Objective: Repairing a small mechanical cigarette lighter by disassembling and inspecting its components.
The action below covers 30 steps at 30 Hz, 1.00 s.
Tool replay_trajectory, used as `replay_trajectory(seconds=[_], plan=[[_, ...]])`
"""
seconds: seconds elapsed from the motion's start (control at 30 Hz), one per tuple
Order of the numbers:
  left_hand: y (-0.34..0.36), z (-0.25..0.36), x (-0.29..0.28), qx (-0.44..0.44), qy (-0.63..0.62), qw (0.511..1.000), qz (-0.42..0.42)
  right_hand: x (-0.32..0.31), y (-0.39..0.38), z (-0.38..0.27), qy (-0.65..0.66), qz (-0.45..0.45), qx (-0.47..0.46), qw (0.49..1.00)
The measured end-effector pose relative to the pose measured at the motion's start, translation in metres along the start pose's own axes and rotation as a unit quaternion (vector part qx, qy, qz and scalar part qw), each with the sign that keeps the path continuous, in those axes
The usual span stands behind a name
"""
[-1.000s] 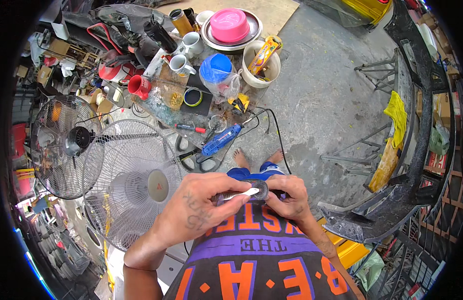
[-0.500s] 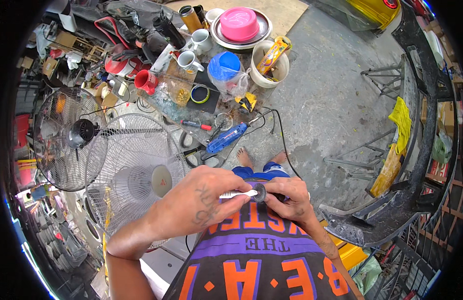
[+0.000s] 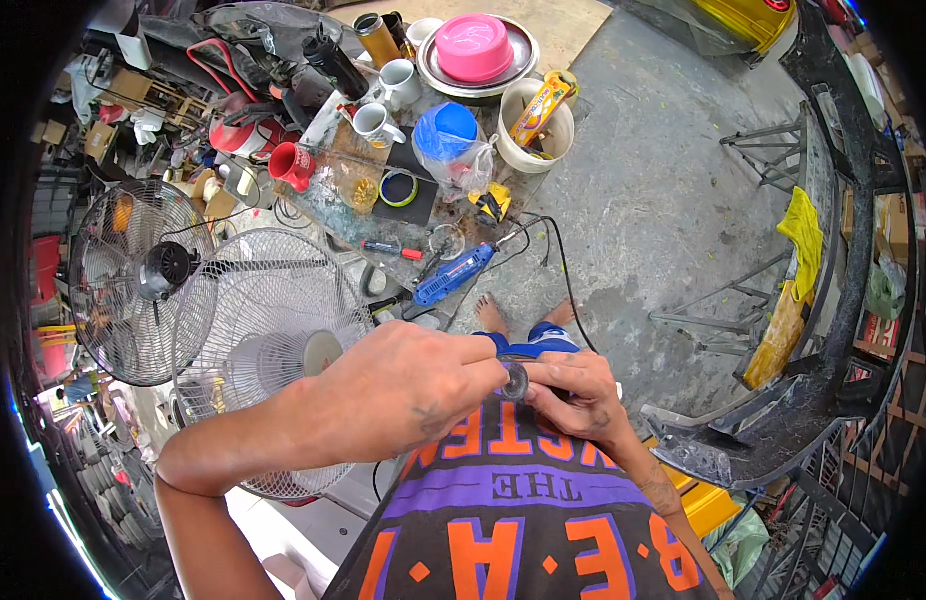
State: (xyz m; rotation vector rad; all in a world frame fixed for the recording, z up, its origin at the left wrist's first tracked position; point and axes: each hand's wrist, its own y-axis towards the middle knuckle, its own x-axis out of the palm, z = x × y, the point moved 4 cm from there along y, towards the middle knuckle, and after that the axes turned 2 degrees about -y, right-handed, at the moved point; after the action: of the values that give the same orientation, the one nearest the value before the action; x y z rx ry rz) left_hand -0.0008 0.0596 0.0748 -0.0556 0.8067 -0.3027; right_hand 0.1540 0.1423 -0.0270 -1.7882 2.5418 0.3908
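Pinching a small, dark-grey, round piece of unclear material in the right hand, beside a left hand of unreadable grip, above an orange-lettered black fabric shirt, perhaps risking a drop through loosening.

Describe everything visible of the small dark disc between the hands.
The disc is small, round and dark grey, lighter in places; its material is unclear. It is held up in front of the shirt, its round face toward the camera. The right hand grips its right side; the left hand is at its left edge, and whether they touch is unclear.
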Motion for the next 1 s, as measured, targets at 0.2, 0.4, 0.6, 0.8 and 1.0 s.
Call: replay_trajectory(seconds=[0.2,0.4,0.6,0.8,1.0], plan=[[0.005,0.008,0.0,0.026,0.091,0.995,-0.037,-0.003,0.001,-0.004,0.022,0.022,0.022,0.999],[0.011,0.013,-0.002,0.063,0.121,0.99,-0.034,-0.005,-0.001,0.001,0.037,0.025,0.041,0.998],[0.008,0.015,-0.007,0.015,0.072,0.997,-0.033,-0.003,0.0,0.0,0.035,0.026,0.043,0.998],[0.013,0.018,-0.01,0.045,0.088,0.994,-0.039,-0.004,-0.001,0.001,0.041,0.03,0.039,0.998],[0.014,0.021,-0.008,0.086,0.179,0.98,-0.025,-0.004,0.0,-0.001,0.036,0.035,0.035,0.998]])
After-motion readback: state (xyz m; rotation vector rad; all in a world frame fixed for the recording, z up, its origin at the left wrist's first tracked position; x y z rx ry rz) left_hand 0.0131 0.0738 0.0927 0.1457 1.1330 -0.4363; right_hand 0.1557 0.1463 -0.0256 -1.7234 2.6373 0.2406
